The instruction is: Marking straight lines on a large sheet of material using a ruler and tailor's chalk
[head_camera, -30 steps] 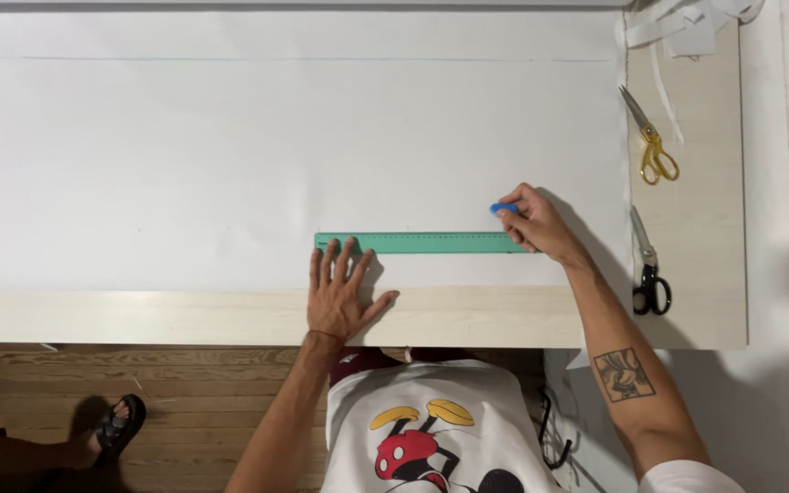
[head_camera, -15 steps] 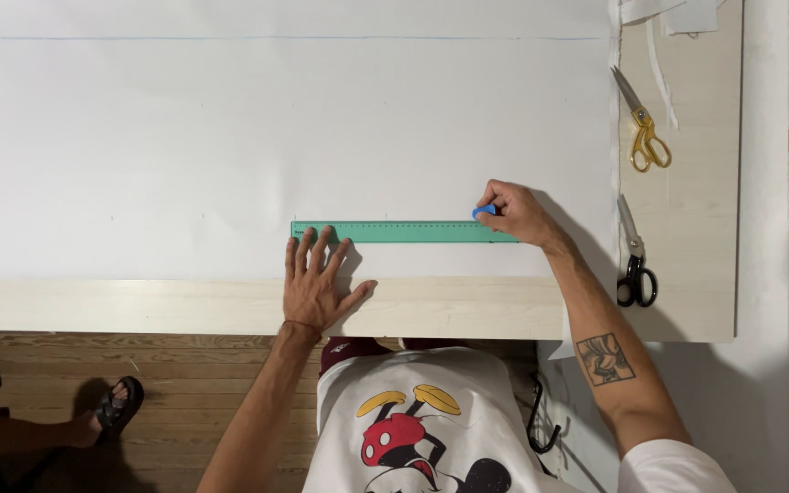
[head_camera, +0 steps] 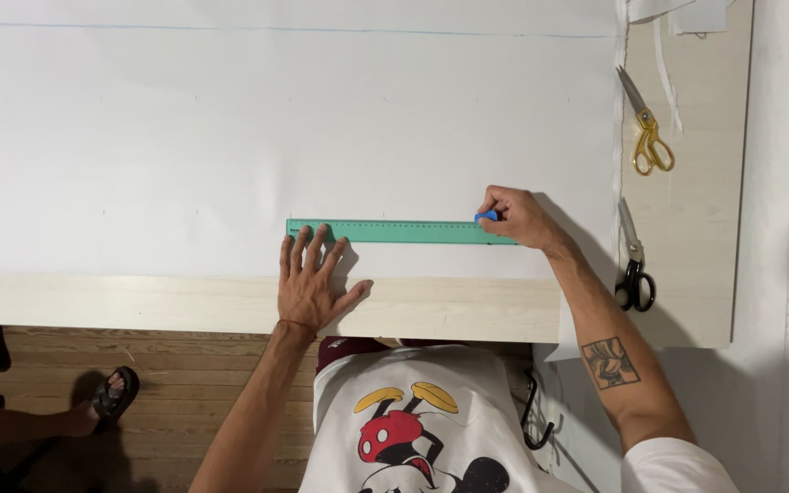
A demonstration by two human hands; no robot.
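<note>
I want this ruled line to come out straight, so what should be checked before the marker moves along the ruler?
1. Left hand fingers pressing the green ruler near its left end: ok.
2. Ruler lying flat on the white sheet: ok.
3. Right hand holding the blue marker at the ruler's upper edge, near its right end: ok.
4. Marker tip touching the sheet: cannot tell.
5. Yellow scissors and black scissors off the sheet, to the right: ok.

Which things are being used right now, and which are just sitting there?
In use: green ruler, blue marker, white sheet, left hand, right hand.

Lying about: yellow scissors, black scissors, white scraps.
</note>
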